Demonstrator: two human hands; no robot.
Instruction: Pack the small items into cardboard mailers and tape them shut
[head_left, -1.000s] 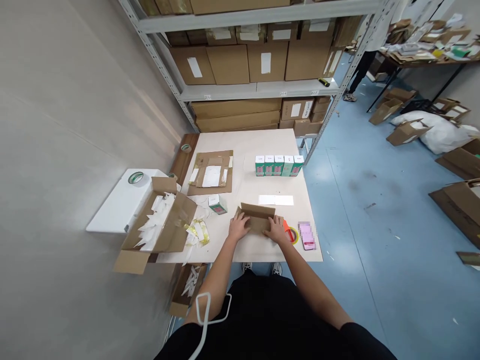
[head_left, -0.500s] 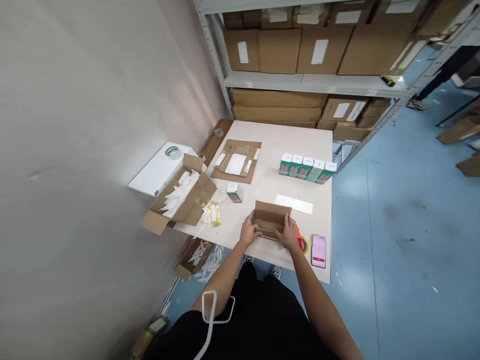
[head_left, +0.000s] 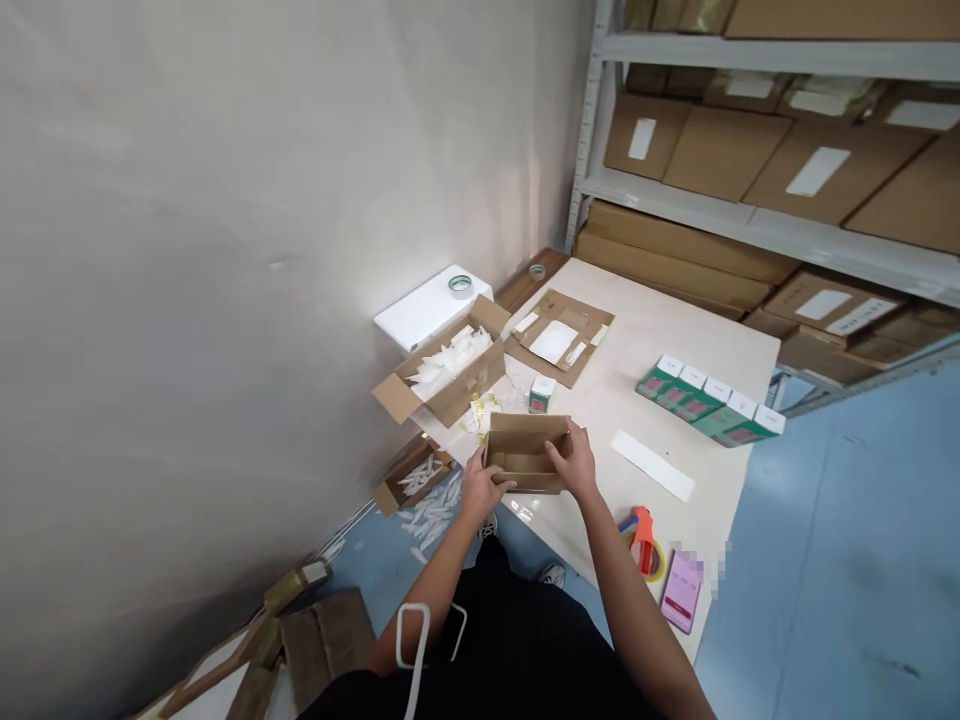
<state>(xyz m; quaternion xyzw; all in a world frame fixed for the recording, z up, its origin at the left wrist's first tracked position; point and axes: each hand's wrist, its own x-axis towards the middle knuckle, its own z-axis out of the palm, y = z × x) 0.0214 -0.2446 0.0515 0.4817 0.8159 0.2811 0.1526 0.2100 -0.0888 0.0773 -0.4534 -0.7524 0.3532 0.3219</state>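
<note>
Cardboard box (head_left: pixel 525 461), shifted leftward, now nearer the green carton (head_left: pixel 540 396)

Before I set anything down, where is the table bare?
The table is barest between the flat cardboard and the row of green boxes; a smaller patch lies between white strip and orange tool. It's crowded at the left, where the held box, single green box and filled carton bunch up.
</note>
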